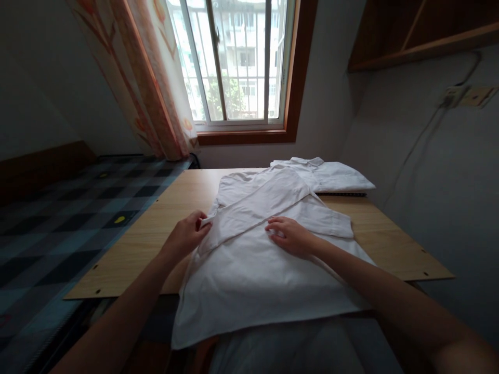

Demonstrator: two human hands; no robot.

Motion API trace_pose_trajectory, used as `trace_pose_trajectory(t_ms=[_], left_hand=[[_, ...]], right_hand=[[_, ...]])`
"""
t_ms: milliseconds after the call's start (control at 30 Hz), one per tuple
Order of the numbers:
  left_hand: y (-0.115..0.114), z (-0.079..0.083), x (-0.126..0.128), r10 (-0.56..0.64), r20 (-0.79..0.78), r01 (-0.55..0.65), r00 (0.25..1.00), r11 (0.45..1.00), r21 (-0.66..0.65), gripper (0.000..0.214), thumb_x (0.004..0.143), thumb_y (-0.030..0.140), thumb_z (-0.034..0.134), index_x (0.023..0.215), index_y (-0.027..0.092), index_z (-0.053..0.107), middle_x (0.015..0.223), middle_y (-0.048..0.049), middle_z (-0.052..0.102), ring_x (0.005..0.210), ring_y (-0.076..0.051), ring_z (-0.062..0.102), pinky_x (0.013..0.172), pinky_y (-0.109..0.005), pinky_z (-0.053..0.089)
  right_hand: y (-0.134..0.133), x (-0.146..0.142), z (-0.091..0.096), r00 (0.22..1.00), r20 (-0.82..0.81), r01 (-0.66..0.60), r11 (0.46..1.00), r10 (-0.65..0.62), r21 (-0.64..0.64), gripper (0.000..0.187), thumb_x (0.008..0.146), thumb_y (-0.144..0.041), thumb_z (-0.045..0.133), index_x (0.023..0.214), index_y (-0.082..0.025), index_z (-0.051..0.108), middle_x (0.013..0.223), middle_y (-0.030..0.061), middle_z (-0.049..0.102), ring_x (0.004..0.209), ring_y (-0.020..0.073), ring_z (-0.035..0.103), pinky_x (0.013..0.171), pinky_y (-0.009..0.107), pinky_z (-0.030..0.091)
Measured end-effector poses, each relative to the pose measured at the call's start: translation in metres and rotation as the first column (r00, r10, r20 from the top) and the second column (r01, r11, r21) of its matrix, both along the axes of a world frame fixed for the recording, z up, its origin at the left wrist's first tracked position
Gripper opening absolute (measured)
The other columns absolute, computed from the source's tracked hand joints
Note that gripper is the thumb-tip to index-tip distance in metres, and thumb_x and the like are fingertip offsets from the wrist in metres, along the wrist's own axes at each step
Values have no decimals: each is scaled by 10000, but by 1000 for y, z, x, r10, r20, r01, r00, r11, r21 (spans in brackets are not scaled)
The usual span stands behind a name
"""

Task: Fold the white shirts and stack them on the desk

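A white shirt [253, 280] lies spread on the wooden board, its lower hem hanging over the near edge. One part of it is folded diagonally across the body, and a short sleeve [327, 221] sticks out to the right. My left hand [191, 228] pinches the cloth at the shirt's left edge between thumb and fingers. On the middle of the shirt, beside the diagonal fold, rests my right hand [290, 236], its fingers apart and slightly curled, with nothing in them.
Folded white shirts [331, 176] lie at the board's far right. The wooden board [152, 244] borders a checked bed [78, 208] on the left. A curtain [156, 104] hangs by the barred window [237, 67]. A wooden shelf [429, 44] and a power cord [415, 145] are on the right wall.
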State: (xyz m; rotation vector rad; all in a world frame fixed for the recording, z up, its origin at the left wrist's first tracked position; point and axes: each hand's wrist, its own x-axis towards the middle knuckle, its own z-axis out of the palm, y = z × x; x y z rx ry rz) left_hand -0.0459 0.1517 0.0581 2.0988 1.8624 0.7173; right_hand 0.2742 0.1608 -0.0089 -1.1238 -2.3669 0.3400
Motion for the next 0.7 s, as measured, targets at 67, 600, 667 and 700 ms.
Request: trace_pose_trajectory(t_ms=[67,600,667,700], left_hand=[[4,-1,14,-11,124,15,992,999,-32,361,716,549,545,857,217,555,617,32,560,582,-178,585,508,-250,428],[9,-40,7,-168,133,145,977,976,164,344,873,448,473,1010,184,645,1004,-103,716,926,-247,692,859,-409,563],[7,-46,4,-218,2,212,976,952,221,372,904,418,438,1071,173,663,1138,-124,695,1084,-263,648,991,-443,508],[6,-50,5,-247,-60,254,967,937,240,402,922,412,420,1130,164,657,1211,-132,672,1165,-267,610,1049,-453,469]], right_hand=[[0,-15,9,1000,18,10,1000,-10,-18,216,874,-227,591,1032,-200,737,1189,109,691,1111,246,634,986,378,470],[11,-91,11,966,-109,215,964,-233,-158,365,873,-293,634,1224,-194,613,888,42,697,882,191,602,834,298,415],[13,-93,5,965,-120,219,967,-235,-130,304,851,-199,626,1155,-194,636,841,28,681,864,186,588,840,301,406],[14,-94,2,966,-127,212,970,-227,-120,291,842,-176,622,1131,-194,643,826,24,675,851,184,584,838,301,405]])
